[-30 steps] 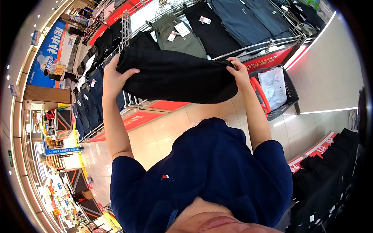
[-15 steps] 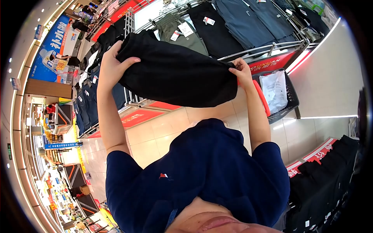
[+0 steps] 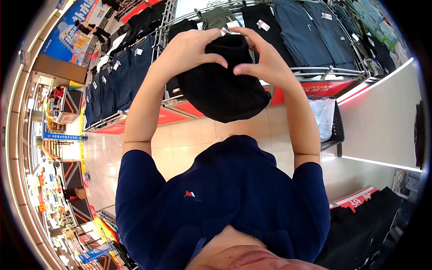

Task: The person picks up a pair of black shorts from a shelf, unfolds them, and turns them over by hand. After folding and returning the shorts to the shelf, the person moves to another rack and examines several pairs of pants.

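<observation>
I see the biggest change in the spacing of the hands: half a second ago they stretched the black garment [image 3: 223, 95] sideways by its ends, and now they are close together with the cloth bunched between them. I take this to mean the handling has gone from spreading the fabric to gathering it around one edge.

The garment is in the air ahead of the chest, its bulk sagging toward the near side and its narrower, folded edge on the far side. My left hand [image 3: 185, 51] curls around that edge from the left, and my right hand [image 3: 273, 63] mirrors it from the right. Both thumbs lie on the near side, pointing at each other with a narrow gap between the tips; the other fingers bend around the far side. I read both hands as holding the cloth, though I cannot tell how firmly, nor whether any fingers are tucked inside it.

Beyond the hands, on the far side, I see grey trousers [image 3: 308, 36] laid on a rack, and to the right a basket [image 3: 338, 130] with a white bag [image 3: 323, 112].
</observation>
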Tool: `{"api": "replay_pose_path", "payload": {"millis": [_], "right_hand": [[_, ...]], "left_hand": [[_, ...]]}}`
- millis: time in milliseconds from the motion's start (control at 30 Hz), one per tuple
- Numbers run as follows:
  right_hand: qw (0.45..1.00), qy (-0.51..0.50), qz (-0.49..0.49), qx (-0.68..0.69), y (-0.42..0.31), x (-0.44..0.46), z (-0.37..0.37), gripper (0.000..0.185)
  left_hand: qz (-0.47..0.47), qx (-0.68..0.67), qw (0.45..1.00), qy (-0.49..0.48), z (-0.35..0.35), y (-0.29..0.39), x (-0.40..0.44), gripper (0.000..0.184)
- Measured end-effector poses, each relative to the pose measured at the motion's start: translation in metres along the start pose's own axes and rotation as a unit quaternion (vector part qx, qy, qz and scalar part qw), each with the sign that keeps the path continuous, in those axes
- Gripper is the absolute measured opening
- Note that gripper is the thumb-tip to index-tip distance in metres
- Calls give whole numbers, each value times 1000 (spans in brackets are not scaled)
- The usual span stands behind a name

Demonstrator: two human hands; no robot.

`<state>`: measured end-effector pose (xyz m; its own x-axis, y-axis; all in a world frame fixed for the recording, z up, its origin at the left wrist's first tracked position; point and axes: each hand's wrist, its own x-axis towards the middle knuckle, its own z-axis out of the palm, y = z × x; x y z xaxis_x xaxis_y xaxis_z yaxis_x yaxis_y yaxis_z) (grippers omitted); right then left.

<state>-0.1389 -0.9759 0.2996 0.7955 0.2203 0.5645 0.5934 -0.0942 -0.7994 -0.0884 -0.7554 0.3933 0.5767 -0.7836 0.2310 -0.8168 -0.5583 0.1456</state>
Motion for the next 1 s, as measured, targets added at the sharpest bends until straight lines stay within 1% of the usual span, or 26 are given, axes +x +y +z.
{"api": "replay_pose_path", "payload": {"millis": [33,67,100,167,200,233,300,333,367,400,433,467,500,533,567,600,633,700,733,767,800,833,900,933,967,1000], "right_hand": [[999,-18,42,27,-1,7,4,70],[1000,10,8,4,0,10,9,49],[1000,2,6,6,-1,12,12,49],[999,36,13,7,-6,17,15,39],[998,49,-9,-30,-8,20,15,34],[998,54,-29,-31,-9,22,15,33],[996,61,-20,-57,-18,24,9,32],[996,60,-31,-61,-19,25,4,32],[995,66,-21,-69,-23,26,-2,33],[995,68,-24,-72,-25,26,-8,32],[994,70,-27,-76,-28,26,-14,31],[992,77,-21,-98,-32,26,-20,31],[991,75,-21,-105,-38,26,-25,31],[992,73,-13,-102,-46,26,-29,32],[993,69,-5,-98,-53,26,-32,32],[990,70,16,-118,-58,26,-36,32],[990,65,16,-125,-59,26,-39,32],[988,77,23,-129,-56,25,-45,33],[989,82,25,-118,-59,25,-47,32],[989,81,26,-123,-59,25,-50,32],[986,106,19,-125,-57,24,-54,32],[983,131,11,-125,-56,23,-60,31],[980,161,39,-111,-55,19,-71,32],[976,181,43,-110,-53,15,-74,32],[973,200,47,-109,-53,10,-77,33],[972,199,47,-112,-54,6,-78,33]], "left_hand": [[14,-10,1000,15,-1,2,-1,51],[27,-21,999,30,-2,2,-5,52],[20,-20,999,34,-3,0,-8,52],[32,26,998,55,-6,-5,-14,63],[-1,27,996,84,-8,-3,-18,64],[-24,15,992,123,-7,-6,-22,64],[15,-24,968,248,2,-34,-32,68],[32,-16,939,341,13,-48,-39,80],[8,-93,925,367,35,-66,-52,110],[-10,-237,888,394,62,-68,-58,125],[-27,-378,830,410,90,-64,-61,140],[-56,-465,806,363,112,-60,-68,156],[-61,-535,774,334,143,-59,-72,155],[-18,-598,740,307,159,-42,-65,152],[-75,-606,763,214,179,-48,-75,150],[-73,-645,740,174,196,-46,-71,149],[-36,-660,720,209,227,-53,-67,140],[-100,-642,738,182,235,-41,-61,96],[-97,-646,735,183,233,-37,-58,96],[-134,-636,741,167,230,-35,-53,72],[-170,-624,748,150,225,-33,-49,49],[-167,-627,746,149,224,-30,-47,49],[-176,-593,756,214,221,-26,-44,32],[-207,-591,760,172,216,-28,-45,48],[-205,-593,759,171,221,-25,-45,48],[-131,-616,746,218,228,-19,-45,56]]}}
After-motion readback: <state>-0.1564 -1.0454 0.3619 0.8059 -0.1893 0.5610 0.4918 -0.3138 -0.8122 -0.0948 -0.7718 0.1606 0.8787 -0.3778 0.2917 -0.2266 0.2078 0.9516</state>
